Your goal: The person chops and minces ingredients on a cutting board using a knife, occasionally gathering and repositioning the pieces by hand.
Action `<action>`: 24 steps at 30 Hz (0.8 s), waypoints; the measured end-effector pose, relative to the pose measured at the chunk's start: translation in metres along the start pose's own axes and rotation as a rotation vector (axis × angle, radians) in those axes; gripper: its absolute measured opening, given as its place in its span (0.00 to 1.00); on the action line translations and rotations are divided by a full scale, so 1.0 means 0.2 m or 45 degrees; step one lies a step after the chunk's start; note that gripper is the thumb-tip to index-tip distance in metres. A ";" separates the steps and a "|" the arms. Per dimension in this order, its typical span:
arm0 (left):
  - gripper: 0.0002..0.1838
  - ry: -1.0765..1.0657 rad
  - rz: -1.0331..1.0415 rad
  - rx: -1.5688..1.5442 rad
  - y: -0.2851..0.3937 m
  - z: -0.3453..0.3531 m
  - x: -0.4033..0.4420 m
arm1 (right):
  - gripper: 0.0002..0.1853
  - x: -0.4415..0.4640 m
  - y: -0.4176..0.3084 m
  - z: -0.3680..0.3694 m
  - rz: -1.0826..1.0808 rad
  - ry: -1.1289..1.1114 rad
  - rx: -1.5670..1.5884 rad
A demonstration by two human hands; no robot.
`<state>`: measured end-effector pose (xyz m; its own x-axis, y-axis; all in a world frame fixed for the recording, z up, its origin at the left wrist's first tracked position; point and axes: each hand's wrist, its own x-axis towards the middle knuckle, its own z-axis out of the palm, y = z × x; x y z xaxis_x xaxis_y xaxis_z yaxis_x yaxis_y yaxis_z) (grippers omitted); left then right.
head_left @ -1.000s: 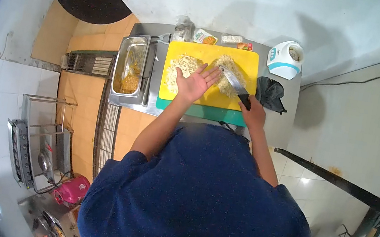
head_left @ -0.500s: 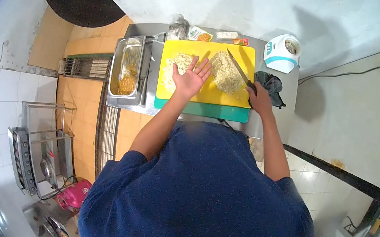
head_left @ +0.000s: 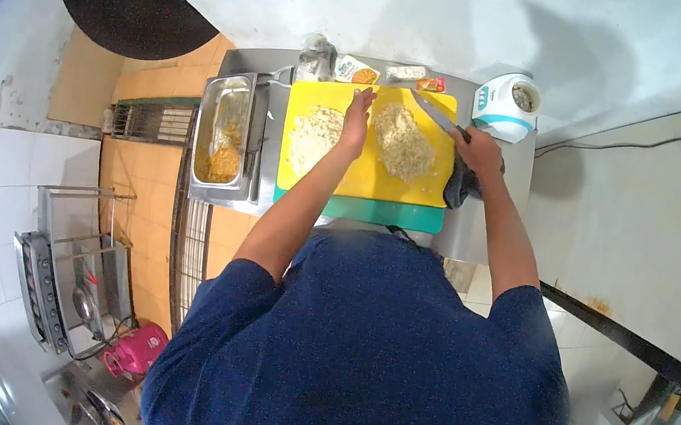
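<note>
My right hand [head_left: 480, 152] is closed round the handle of a knife [head_left: 435, 112], whose blade points up and left over the right edge area of a yellow cutting board [head_left: 363, 187]. My left hand [head_left: 357, 119] is held edge-on above the board, fingers stretched out and nothing in it. Between the hands lies a pile of finely chopped pale food [head_left: 406, 144]. A second, looser chopped pile [head_left: 313, 138] spreads left of my left hand. Under the yellow board, a green board [head_left: 385, 213] sticks out along the near side.
Left of the boards stands a metal pan [head_left: 203, 131] with orange-brown food inside. Behind are a clear plastic bag [head_left: 317, 58] and small packets [head_left: 357, 70]. A white and blue appliance [head_left: 503, 105] stands at back right, with a black bag [head_left: 458, 185] near my right hand.
My left hand has turned from palm-up with spread fingers to edge-on, fingers together, slightly farther from me. My right hand has moved up and right with the knife, which lies at a flatter angle.
</note>
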<state>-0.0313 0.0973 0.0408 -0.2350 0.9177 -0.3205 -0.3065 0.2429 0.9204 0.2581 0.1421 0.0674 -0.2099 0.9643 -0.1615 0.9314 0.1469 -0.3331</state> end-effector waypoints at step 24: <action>0.34 -0.295 0.640 0.789 -0.31 0.02 0.01 | 0.30 0.10 -0.06 0.06 -0.229 -0.254 -0.245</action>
<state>-0.0093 0.0844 -0.0156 0.0081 0.9880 0.1540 0.3637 -0.1464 0.9199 0.2401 0.1573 0.0576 -0.4123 0.8598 -0.3013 0.9093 0.3678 -0.1945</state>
